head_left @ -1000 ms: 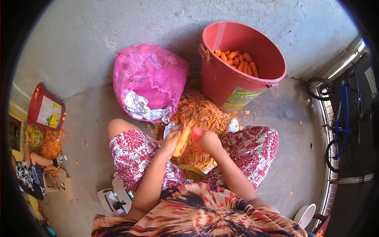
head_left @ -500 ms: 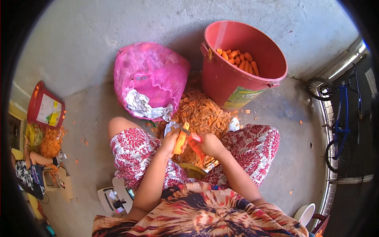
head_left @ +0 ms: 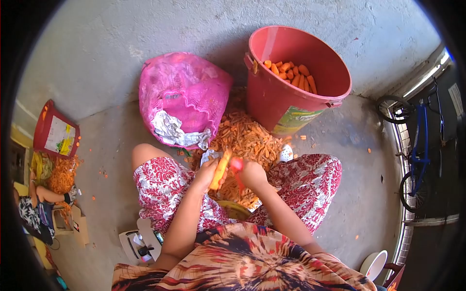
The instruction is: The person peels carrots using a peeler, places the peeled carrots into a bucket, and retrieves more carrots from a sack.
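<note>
My left hand (head_left: 207, 175) is closed around a bright orange carrot (head_left: 221, 169), which tilts upward with its top end free. Close beside it, my right hand (head_left: 253, 175) grips a red peeler (head_left: 237, 164), partly hidden by the fingers and blurred. Beneath both hands spreads a heap of carrot peelings (head_left: 247, 133) on the floor between my legs. A yellowish basin rim (head_left: 233, 208) shows just in front of my body, under the peelings.
A large red bucket (head_left: 296, 109) with peeled carrots (head_left: 291, 72) stands ahead, right. Left of it sits a pink mesh sack (head_left: 187, 92). At far left are another red bucket (head_left: 56, 128), peelings and a person's leg (head_left: 51, 195). A blue bicycle (head_left: 418, 145) stands at right.
The peeler in my right hand has shifted slightly and come up off the carrot's side, leaving a small gap. The carrot stays in my left hand, tilted a little more.
</note>
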Demonstrator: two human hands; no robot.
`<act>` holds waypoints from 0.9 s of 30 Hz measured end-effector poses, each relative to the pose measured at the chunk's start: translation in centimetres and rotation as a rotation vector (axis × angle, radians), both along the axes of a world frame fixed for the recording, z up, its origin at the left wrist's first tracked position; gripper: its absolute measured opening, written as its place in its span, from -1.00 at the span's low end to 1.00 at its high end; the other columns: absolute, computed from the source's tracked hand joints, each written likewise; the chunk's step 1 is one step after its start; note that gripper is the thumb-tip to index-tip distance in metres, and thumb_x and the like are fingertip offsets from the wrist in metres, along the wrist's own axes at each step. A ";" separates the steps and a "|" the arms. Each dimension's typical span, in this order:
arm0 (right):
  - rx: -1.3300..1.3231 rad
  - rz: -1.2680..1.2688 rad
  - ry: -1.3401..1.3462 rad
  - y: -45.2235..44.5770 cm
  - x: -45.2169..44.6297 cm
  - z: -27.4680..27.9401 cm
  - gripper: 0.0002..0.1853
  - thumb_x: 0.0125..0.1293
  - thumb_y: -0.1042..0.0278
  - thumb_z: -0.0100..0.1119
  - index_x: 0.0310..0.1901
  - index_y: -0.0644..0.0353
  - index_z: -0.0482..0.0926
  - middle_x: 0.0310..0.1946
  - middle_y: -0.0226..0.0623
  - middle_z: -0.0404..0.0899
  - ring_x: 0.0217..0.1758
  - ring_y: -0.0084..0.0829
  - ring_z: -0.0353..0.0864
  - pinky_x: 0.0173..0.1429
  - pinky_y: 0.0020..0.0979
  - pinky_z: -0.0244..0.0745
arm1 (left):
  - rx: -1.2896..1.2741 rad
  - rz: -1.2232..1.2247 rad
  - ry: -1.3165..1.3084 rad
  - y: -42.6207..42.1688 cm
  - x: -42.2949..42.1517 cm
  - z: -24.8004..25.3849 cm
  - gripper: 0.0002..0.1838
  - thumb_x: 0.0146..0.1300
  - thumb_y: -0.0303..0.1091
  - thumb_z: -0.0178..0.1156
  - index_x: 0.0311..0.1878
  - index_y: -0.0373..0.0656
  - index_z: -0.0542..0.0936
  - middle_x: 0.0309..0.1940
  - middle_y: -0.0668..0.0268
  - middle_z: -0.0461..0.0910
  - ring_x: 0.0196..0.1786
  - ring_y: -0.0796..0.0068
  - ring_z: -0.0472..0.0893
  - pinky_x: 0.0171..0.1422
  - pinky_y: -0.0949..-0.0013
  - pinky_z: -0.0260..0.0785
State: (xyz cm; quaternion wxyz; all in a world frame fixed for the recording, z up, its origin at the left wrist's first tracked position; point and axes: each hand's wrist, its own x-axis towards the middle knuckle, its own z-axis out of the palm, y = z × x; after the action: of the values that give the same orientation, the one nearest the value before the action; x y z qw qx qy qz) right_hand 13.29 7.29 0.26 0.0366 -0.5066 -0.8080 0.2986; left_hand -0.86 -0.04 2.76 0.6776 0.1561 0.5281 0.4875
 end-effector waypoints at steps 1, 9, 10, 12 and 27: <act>-0.043 0.154 -0.158 1.2 0.7 -0.6 -0.68 0.03 0.15 0.04 -0.32 0.26 0.47 -0.49 0.00 0.51 -0.36 -0.08 0.53 -0.26 -0.21 0.43 | 0.007 -0.055 -0.004 -0.5 0.5 1.1 -0.65 0.29 -0.12 -0.25 -0.35 -0.20 0.40 -0.68 0.26 0.39 -0.77 0.50 0.34 -0.74 0.50 0.16; -0.271 0.056 0.049 3.0 0.9 -3.8 -0.71 0.03 0.23 0.02 -0.41 0.34 0.51 -0.50 0.03 0.50 -0.38 -0.13 0.53 -0.28 -0.27 0.39 | 0.059 -0.065 -0.118 -0.5 -0.6 0.5 -0.67 0.27 -0.09 -0.19 -0.27 -0.17 0.40 -0.67 0.26 0.40 -0.74 0.51 0.36 -0.73 0.49 0.18; -0.317 0.037 0.094 2.8 1.2 -2.1 -0.71 0.02 0.23 0.02 -0.42 0.35 0.51 -0.51 0.04 0.49 -0.39 -0.14 0.53 -0.28 -0.27 0.38 | 0.047 -0.046 -0.152 -0.4 -0.5 0.9 -0.66 0.27 -0.07 -0.19 -0.28 -0.17 0.40 -0.67 0.27 0.40 -0.74 0.50 0.37 -0.73 0.48 0.19; -0.305 0.073 0.190 2.6 1.9 0.3 -0.75 0.02 0.27 0.03 -0.43 0.34 0.49 -0.55 0.02 0.48 -0.44 -0.16 0.50 -0.32 -0.28 0.35 | 0.030 -0.032 -0.129 -0.4 -0.4 0.9 -0.65 0.27 -0.07 -0.19 -0.28 -0.18 0.40 -0.66 0.26 0.40 -0.74 0.49 0.37 -0.73 0.48 0.19; -0.173 0.362 0.153 0.9 3.1 3.5 -0.79 0.00 0.33 -0.04 -0.35 0.25 0.45 -0.46 0.04 0.49 -0.32 -0.02 0.48 -0.22 -0.15 0.36 | 0.123 0.031 -0.075 -0.1 -1.3 0.0 -0.67 0.29 -0.15 -0.21 -0.29 -0.22 0.41 -0.65 0.24 0.42 -0.74 0.47 0.38 -0.69 0.48 0.23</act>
State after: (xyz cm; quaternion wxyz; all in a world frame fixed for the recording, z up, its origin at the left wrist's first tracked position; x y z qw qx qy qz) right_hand 16.42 8.17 3.73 0.0000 -0.3302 -0.8522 0.4059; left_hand -2.13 -0.13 2.77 0.6784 0.1707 0.4735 0.5352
